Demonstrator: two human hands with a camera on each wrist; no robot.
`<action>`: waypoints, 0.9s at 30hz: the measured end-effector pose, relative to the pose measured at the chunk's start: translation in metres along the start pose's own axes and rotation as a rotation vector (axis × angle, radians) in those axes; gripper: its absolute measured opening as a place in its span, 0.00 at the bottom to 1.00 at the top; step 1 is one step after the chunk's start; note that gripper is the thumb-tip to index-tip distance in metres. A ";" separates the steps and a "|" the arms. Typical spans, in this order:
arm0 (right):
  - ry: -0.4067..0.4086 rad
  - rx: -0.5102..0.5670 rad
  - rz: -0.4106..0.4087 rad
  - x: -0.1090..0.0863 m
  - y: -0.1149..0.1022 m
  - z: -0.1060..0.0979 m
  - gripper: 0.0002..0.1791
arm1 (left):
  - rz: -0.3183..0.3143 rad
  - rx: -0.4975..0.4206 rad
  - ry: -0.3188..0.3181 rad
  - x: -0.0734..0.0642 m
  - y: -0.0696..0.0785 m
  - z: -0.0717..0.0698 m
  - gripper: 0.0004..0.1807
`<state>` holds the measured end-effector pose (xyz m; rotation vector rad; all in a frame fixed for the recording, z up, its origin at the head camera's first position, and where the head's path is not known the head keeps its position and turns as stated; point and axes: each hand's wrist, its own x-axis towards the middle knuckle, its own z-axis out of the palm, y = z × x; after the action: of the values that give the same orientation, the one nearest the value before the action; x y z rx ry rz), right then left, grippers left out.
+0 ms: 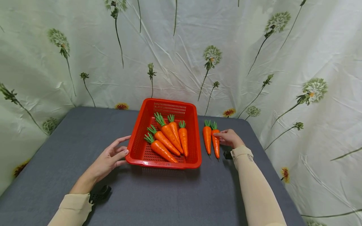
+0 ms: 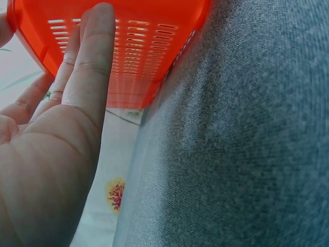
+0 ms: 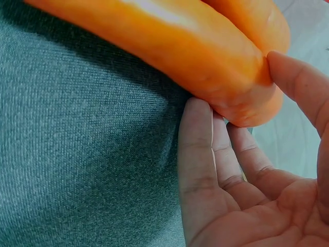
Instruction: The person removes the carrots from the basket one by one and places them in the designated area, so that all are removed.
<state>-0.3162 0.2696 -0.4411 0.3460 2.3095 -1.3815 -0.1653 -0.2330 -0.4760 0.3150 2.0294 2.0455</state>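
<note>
In the head view a red plastic basket (image 1: 164,163) holds several carrots (image 1: 169,138) with green tops. My left hand (image 1: 108,160) is at its left side, fingers rather straight and touching the outer wall, thumb by the rim near the front corner. The left wrist view shows those fingers (image 2: 92,67) lying along the slotted wall. To the right of the basket, two carrots lie side by side on the table. My right hand (image 1: 229,138) pinches the right-hand carrot (image 1: 216,145) near its thick end, thumb on top and fingers at its side. The other carrot (image 1: 207,139) lies close beside it.
A grey cloth-covered table (image 1: 169,201) lies under everything. Behind it and along both sides hangs a pale curtain (image 1: 181,62) printed with dandelions. A dark wrist camera (image 1: 100,194) sits below the left wrist.
</note>
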 end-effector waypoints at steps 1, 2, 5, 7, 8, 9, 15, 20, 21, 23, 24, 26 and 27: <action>-0.001 0.001 0.003 0.000 0.000 0.000 0.34 | 0.003 -0.001 -0.004 0.000 0.000 0.000 0.34; -0.004 0.001 0.006 0.001 0.000 0.000 0.34 | 0.004 -0.002 -0.005 0.000 0.000 0.000 0.34; -0.016 -0.006 0.014 0.001 0.000 0.000 0.35 | 0.001 -0.002 -0.007 -0.001 0.000 -0.001 0.34; -0.020 -0.015 0.016 0.001 0.000 0.000 0.35 | -0.005 0.000 0.000 -0.001 0.000 0.000 0.34; -0.022 -0.021 0.015 0.001 0.000 0.000 0.34 | -0.004 0.004 0.000 -0.001 0.000 0.000 0.34; -0.024 -0.026 0.014 0.001 0.000 0.000 0.34 | -0.006 0.005 0.002 -0.001 0.000 0.000 0.34; -0.028 -0.042 0.018 -0.001 0.001 -0.001 0.36 | -0.006 0.011 0.004 -0.001 0.001 0.001 0.34; -0.019 -0.049 0.024 -0.003 0.001 -0.002 0.36 | -0.006 0.016 0.003 -0.001 0.002 0.002 0.34; -0.016 -0.049 0.026 -0.003 0.001 -0.002 0.36 | -0.006 0.017 0.003 -0.002 0.002 0.002 0.34; -0.020 -0.049 0.029 -0.004 0.001 -0.003 0.36 | -0.006 0.018 0.002 -0.002 0.002 0.002 0.34; -0.021 -0.048 0.030 -0.004 0.001 -0.004 0.36 | -0.005 0.017 0.001 -0.002 0.003 0.002 0.34; -0.018 -0.041 0.036 -0.003 0.002 -0.005 0.35 | -0.004 0.015 -0.001 -0.002 0.003 0.002 0.34; -0.018 -0.040 0.036 -0.003 0.002 -0.005 0.36 | -0.004 0.014 -0.002 -0.002 0.003 0.001 0.34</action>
<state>-0.3138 0.2753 -0.4388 0.3594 2.3017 -1.3147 -0.1631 -0.2322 -0.4733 0.3152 2.0430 2.0290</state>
